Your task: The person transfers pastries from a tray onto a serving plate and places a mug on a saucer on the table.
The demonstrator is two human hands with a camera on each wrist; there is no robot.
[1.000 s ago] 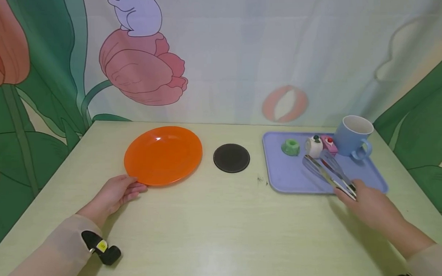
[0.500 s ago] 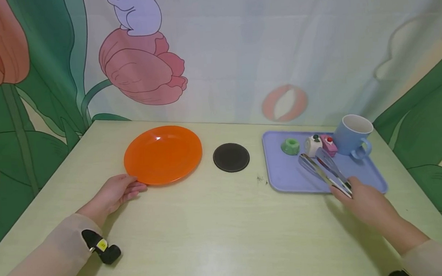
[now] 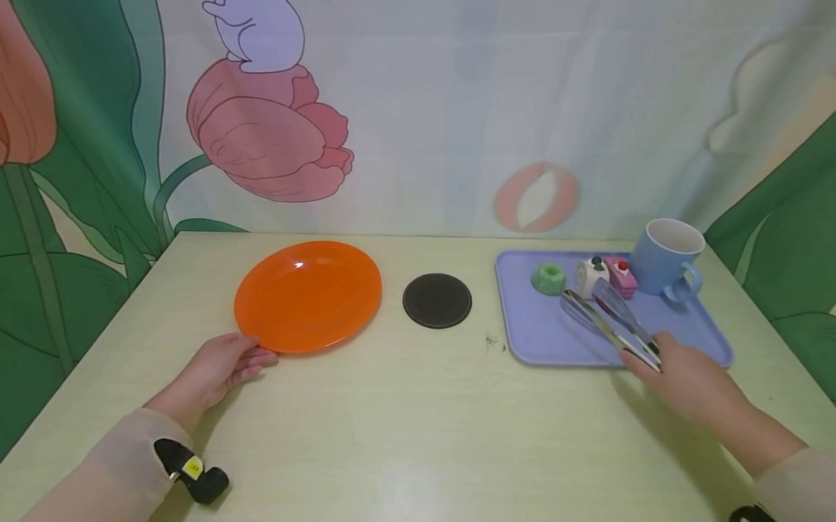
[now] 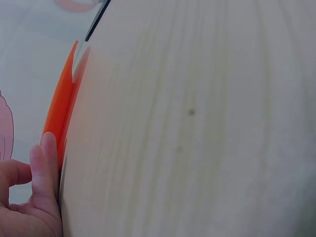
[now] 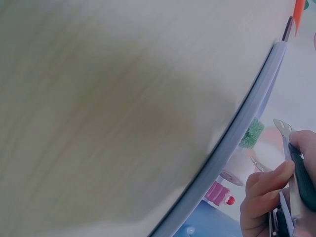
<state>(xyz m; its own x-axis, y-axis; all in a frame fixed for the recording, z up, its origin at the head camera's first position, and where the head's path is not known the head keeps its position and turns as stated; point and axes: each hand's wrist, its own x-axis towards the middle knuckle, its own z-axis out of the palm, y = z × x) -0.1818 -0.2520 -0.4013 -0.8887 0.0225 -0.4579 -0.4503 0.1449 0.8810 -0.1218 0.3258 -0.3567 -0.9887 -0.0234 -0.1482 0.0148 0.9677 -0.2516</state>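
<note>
My left hand [image 3: 221, 368] pinches the near-left rim of an orange plate [image 3: 308, 295], thumb on top and fingers under the edge. In the left wrist view the plate [image 4: 61, 108] appears edge-on, with fingertips at its rim. Over the front of a lavender tray [image 3: 545, 337], my right hand [image 3: 692, 382] grips metal tongs [image 3: 610, 331] with dark handle parts. Their two arms stand apart, with nothing between the tips. Just beyond the tips are a white roll cake [image 3: 591, 274] and a pink cake slice [image 3: 621, 277]. A green ring-shaped cake [image 3: 548, 279] stands to their left.
A blue mug [image 3: 663, 260] stands at the tray's back right corner. Between plate and tray lies a round black coaster [image 3: 437, 300]. Behind the table's back edge hangs a printed curtain [image 3: 420, 123]. Small dark marks [image 3: 491, 340] show beside the tray.
My right hand has shifted slightly left with the tongs, bringing their tips closer to the green cake. The left hand and the plate have stayed in place.
</note>
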